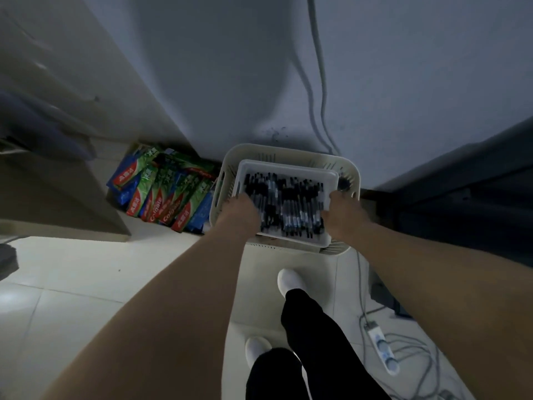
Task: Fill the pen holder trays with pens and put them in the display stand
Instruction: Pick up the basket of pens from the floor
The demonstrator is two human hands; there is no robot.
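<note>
Pale floor tiles (86,284) meet grey wall (202,82) behind pen tray (288,166).

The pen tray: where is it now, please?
Head view, just right of centre: the pen tray is over the cream basket at the wall, held by left hand and right hand.

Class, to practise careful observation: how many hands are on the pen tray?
2: the left hand grips the pen tray's left edge, the right hand its right edge.
</note>
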